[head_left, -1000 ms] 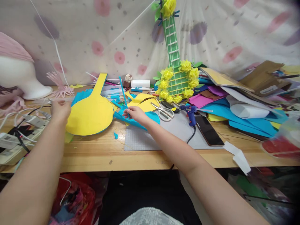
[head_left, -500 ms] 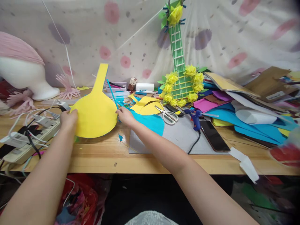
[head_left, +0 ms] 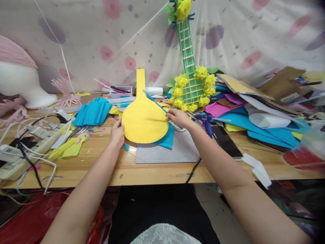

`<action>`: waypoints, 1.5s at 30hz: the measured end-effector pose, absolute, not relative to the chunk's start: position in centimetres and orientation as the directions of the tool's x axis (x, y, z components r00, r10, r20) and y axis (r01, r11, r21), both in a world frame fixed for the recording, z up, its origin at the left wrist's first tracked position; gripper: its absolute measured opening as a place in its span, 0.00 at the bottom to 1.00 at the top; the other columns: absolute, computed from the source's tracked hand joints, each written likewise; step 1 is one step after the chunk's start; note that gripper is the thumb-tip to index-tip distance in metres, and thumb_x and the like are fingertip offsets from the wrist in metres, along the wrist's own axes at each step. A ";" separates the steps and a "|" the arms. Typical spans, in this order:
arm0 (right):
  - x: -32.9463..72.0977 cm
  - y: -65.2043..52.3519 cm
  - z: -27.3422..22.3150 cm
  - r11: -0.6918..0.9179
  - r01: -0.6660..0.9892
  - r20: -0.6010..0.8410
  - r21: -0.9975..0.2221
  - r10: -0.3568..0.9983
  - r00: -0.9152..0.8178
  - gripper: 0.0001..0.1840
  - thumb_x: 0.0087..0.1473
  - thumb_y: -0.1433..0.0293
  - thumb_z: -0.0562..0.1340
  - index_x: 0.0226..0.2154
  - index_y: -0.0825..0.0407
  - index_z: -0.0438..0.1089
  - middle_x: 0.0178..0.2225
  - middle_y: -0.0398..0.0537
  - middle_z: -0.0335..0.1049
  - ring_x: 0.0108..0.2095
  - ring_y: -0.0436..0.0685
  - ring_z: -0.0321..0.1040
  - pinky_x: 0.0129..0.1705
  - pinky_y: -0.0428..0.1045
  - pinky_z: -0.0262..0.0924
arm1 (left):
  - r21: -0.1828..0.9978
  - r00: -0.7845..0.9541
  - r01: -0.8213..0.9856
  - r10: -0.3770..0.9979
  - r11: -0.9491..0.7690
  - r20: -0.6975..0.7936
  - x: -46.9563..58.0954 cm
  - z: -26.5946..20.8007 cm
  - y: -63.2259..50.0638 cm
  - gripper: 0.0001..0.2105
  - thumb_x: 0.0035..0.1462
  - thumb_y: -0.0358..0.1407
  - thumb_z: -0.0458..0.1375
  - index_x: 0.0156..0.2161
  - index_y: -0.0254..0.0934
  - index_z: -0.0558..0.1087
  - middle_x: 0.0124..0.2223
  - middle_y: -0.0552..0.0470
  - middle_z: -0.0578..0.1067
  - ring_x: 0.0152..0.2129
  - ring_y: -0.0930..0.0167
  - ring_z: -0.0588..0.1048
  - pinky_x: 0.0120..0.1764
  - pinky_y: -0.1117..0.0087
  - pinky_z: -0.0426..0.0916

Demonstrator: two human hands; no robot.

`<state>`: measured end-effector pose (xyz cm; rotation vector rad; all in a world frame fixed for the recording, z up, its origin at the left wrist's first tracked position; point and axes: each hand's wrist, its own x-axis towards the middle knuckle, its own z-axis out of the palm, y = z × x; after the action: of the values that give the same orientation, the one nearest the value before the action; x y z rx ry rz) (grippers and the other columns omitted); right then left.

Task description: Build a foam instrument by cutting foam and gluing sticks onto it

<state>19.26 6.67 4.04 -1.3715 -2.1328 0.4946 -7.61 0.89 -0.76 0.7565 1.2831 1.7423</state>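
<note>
A yellow guitar-shaped cutout, with a round body and a straight neck, stands nearly upright over the table, facing me. My left hand is closed on the left edge of its body. Pinched in my right hand is a thin blue strip that slants up to the left across the cutout's front. The fingers of that hand are beside the cutout's right edge; whether they touch it I cannot tell. Behind the cutout, blue paper lies partly hidden on the grey cutting mat.
A green paper guitar with yellow flowers leans on the curtain. Right of it are a blue glue gun, a dark phone and stacked coloured sheets. At left lie pleated blue paper and a power strip with cables.
Both hands have moved right with the yellow cutout and the blue strip. The cutout's neck is now straighter, and the strip crosses in front of it. Pleated blue paper at left has come into sight.
</note>
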 end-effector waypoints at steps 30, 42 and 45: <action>18.9 2.6 -1.6 0.629 0.545 0.479 -0.555 0.777 -0.409 0.04 0.46 0.72 0.59 0.28 0.50 0.69 0.30 0.46 0.67 0.36 0.55 0.60 0.42 0.52 0.54 | 0.449 -0.049 0.818 0.732 -0.361 0.679 -6.3 -0.3 -2.9 0.05 0.42 0.36 0.62 0.29 0.41 0.74 0.45 0.47 0.66 0.51 0.59 0.60 0.56 0.53 0.42; 21.2 3.3 -1.3 0.595 0.406 0.487 -0.694 0.802 -0.345 0.13 0.43 0.64 0.64 0.34 0.49 0.69 0.43 0.49 0.63 0.48 0.57 0.58 0.48 0.54 0.55 | 0.377 -0.054 0.874 0.708 -0.308 0.705 -6.4 -1.2 -2.3 0.02 0.45 0.35 0.61 0.24 0.42 0.74 0.37 0.51 0.70 0.44 0.63 0.65 0.55 0.53 0.41; 21.7 3.5 -1.5 0.547 0.354 0.437 -0.758 0.830 -0.347 0.10 0.43 0.64 0.64 0.31 0.49 0.70 0.43 0.48 0.60 0.47 0.56 0.59 0.42 0.51 0.59 | 0.407 -0.079 0.864 0.718 -0.298 0.692 -6.7 -1.2 -2.3 0.02 0.44 0.35 0.62 0.24 0.42 0.74 0.37 0.51 0.70 0.44 0.63 0.65 0.55 0.53 0.42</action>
<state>21.70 3.49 -1.50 -0.9607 -1.9303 0.7032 -6.74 -2.28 -1.24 2.2355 1.9476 1.4655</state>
